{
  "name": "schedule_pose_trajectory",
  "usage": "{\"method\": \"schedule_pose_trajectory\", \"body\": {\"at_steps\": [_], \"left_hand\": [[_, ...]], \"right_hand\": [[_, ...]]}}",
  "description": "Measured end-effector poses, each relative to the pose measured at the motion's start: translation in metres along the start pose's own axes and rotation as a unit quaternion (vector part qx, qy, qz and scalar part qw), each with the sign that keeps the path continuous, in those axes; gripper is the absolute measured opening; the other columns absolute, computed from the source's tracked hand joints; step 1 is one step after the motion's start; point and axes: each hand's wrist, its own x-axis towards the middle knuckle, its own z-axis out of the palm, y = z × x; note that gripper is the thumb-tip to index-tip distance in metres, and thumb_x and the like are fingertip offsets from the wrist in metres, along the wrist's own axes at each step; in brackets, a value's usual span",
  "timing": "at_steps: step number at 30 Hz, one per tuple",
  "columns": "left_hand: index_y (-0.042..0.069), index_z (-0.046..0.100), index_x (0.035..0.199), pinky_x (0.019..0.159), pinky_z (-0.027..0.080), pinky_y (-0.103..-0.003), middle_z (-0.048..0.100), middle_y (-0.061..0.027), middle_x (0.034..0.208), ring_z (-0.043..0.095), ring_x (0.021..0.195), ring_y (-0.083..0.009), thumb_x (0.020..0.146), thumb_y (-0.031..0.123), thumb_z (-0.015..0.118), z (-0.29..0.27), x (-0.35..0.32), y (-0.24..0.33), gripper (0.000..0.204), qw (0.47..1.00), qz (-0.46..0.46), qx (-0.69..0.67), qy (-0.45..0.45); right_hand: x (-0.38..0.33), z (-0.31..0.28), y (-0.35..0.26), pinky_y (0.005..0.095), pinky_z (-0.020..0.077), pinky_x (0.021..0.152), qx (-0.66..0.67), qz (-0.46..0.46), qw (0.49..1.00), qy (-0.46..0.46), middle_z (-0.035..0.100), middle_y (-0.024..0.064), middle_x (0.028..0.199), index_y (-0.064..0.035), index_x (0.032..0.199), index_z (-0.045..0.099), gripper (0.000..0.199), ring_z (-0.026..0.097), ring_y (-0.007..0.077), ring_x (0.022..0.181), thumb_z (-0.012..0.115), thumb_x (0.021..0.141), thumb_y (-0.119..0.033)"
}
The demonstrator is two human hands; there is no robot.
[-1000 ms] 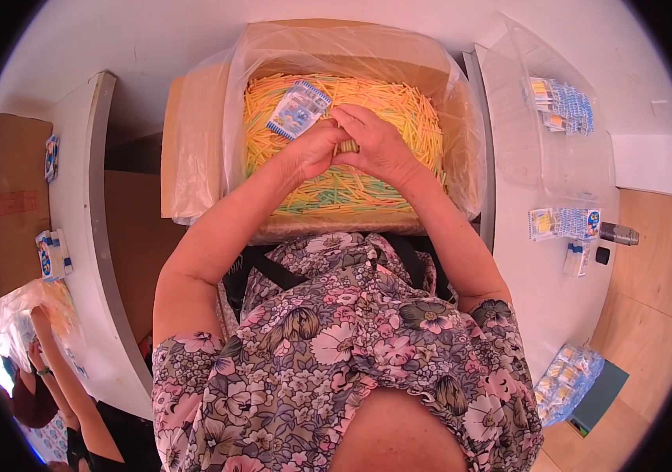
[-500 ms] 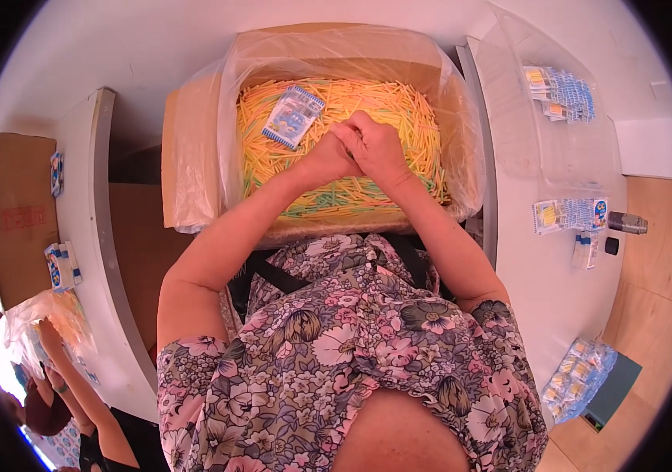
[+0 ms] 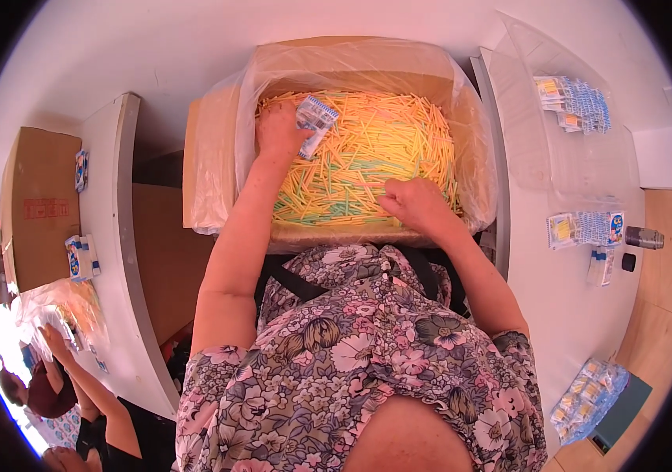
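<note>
- Nearest, the right hand (image 3: 417, 206) rests knuckles-up on the near right part of the heap of sticks (image 3: 367, 157); its fingers curl down into them, but whether they clamp any I cannot tell.
- Farther and to the left, the left hand (image 3: 279, 130) lies at the far left corner of the heap, touching a small blue-and-white packet (image 3: 316, 123) that sits just to its right; the fingers seem closed on the packet's edge, though the grip itself is hidden.
- So the two hands are well apart, on a diagonal across the heap, and the left one is plainly the nearer to the packet, whose long side runs roughly near to far, slightly tilted.
- Yellow, orange and green sticks fill a cardboard box (image 3: 352, 63) lined with a clear plastic bag (image 3: 218, 157); most lie across, left to right.
- Right of the box a white table (image 3: 556, 299) carries more packets (image 3: 584, 230) and a bundle (image 3: 574, 101) farther off.
- Left, a second white table (image 3: 108, 204) bears a few packets, with another box (image 3: 37, 204) beyond, and another person's hand (image 3: 51, 337) works low at the left edge.
</note>
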Motion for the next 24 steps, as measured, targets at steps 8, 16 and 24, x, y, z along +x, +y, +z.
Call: {"method": "schedule_pose_trajectory", "body": {"at_steps": [8, 16, 24], "left_hand": [[0.005, 0.061, 0.092, 0.075, 0.049, -0.040, 0.064, -0.0158, 0.090, 0.061, 0.087, -0.0341, 0.064, 0.005, 0.078, -0.008, 0.003, -0.003, 0.033, 0.989, -0.007, -0.135, 0.067], [0.004, 0.067, 0.097, 0.068, 0.050, -0.034, 0.068, -0.0158, 0.090, 0.065, 0.076, -0.0289, 0.075, 0.003, 0.067, -0.001, 0.004, -0.011, 0.022, 0.989, -0.016, -0.133, 0.068], [0.000, 0.067, 0.095, 0.068, 0.044, -0.019, 0.065, 0.0035, 0.083, 0.053, 0.075, -0.0016, 0.092, 0.015, 0.059, -0.005, -0.013, 0.029, 0.017, 0.768, -0.019, -0.628, -0.125]], "right_hand": [[-0.001, -0.014, -0.002, 0.0462, 0.0436, 0.056, 0.093, 0.065, 0.993, 0.028, 0.056, 0.0177, 0.061, -0.0045, 0.070, 0.055, 0.021, 0.058, 0.0369, 0.059, 0.057, 0.082, -0.022], [-0.002, -0.008, 0.005, 0.0455, 0.0431, 0.056, 0.060, 0.047, 0.997, 0.025, 0.055, 0.0182, 0.061, -0.0037, 0.069, 0.054, 0.023, 0.057, 0.0375, 0.060, 0.057, 0.083, -0.022], [0.015, -0.026, 0.012, 0.0272, 0.0360, 0.049, 0.248, 0.133, 0.952, 0.125, 0.049, 0.0014, 0.056, -0.0005, 0.068, 0.053, 0.026, 0.045, 0.0089, 0.052, 0.067, 0.082, -0.018]]}}
